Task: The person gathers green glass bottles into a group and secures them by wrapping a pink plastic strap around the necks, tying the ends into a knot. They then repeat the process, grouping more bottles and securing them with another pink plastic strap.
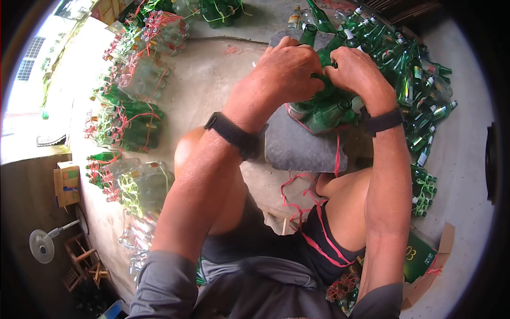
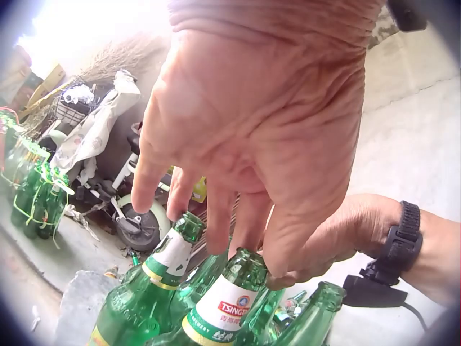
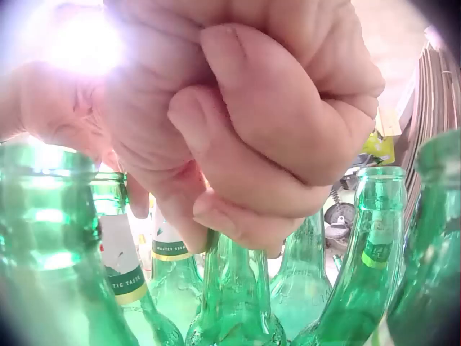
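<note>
A bundle of green glass bottles (image 1: 324,114) stands upright on a grey slab (image 1: 303,146), with pink strap around it. My left hand (image 1: 292,69) reaches over the bottle tops. Its fingers (image 2: 220,223) point down among the necks, with the thumb beside the mouth of a bottle with a Tsingtao label (image 2: 230,303). Close beside it, my right hand (image 1: 358,72) has its fingers (image 3: 252,166) curled over the top of a green bottle (image 3: 234,303), whose mouth they hide. Other bottle necks (image 3: 374,231) stand around that hand.
Loose green bottles (image 1: 409,80) lie heaped at the right. Tied bottle bundles (image 1: 141,125) line the left side. Loose pink strap (image 1: 297,186) trails across my lap. A cardboard box (image 1: 446,250) sits at the lower right, a white fan (image 1: 42,245) at the lower left.
</note>
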A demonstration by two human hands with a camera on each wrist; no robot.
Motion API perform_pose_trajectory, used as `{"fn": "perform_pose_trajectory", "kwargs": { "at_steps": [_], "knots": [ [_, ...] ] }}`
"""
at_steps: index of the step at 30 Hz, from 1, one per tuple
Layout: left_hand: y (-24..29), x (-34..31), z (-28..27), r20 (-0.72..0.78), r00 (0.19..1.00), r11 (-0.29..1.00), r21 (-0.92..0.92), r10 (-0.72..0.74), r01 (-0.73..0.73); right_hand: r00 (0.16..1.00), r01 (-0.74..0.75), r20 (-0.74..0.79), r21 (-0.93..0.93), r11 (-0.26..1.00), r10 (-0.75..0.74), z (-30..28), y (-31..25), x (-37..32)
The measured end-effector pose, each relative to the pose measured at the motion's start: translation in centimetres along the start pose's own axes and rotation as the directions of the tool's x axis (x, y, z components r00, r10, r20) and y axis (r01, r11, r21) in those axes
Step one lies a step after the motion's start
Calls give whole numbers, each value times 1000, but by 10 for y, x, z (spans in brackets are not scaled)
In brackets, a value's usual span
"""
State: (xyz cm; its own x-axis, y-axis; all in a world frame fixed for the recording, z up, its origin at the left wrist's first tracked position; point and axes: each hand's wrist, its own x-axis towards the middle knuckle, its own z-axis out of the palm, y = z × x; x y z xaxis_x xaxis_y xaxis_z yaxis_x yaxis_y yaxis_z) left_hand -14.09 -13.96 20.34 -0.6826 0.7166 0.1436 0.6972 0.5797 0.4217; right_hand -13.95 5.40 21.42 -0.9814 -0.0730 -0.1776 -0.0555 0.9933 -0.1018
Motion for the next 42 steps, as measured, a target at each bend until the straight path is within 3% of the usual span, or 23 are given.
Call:
{"fn": "perform_pose_trajectory", "kwargs": {
  "at_steps": [7, 10, 12, 16, 19, 21, 24, 34, 42],
  "knots": [
    [1, 0, -1, 13, 1000, 1000, -25, -16, 16, 986, 37, -165, 79, 996, -24, 17, 7, -2],
    [0, 0, -2, 15, 999, 998, -52, -29, 30, 992, 18, -124, 97, 995, -6, 7, 6, -8],
    [1, 2, -3, 29, 998, 998, -49, -47, 49, 999, -51, 7, 62, 997, 51, 0, 5, -10],
    [-2, 2, -3, 43, 998, 998, -33, -48, 50, 997, -63, -26, 93, 994, 66, 4, 4, -13],
    [-2, 2, -5, 47, 998, 998, -39, -51, 53, 995, 13, -97, 97, 995, -4, 5, 9, -10],
    [0, 5, -2, 66, 997, 999, -28, -41, 43, 994, -38, 103, 75, 996, 31, -5, 10, -7],
    [-2, 4, -2, 59, 998, 1000, -12, -27, 27, 989, -49, 143, 85, 995, 36, -9, 7, -6],
    [4, -1, -2, -25, 998, 998, -34, -50, 49, 997, 6, 76, 130, 992, -15, -8, 8, -12],
    [6, -1, 1, -80, 996, 1000, -8, -26, 25, 986, -146, 135, 368, 918, 102, -38, -2, -35]
  ]
}}
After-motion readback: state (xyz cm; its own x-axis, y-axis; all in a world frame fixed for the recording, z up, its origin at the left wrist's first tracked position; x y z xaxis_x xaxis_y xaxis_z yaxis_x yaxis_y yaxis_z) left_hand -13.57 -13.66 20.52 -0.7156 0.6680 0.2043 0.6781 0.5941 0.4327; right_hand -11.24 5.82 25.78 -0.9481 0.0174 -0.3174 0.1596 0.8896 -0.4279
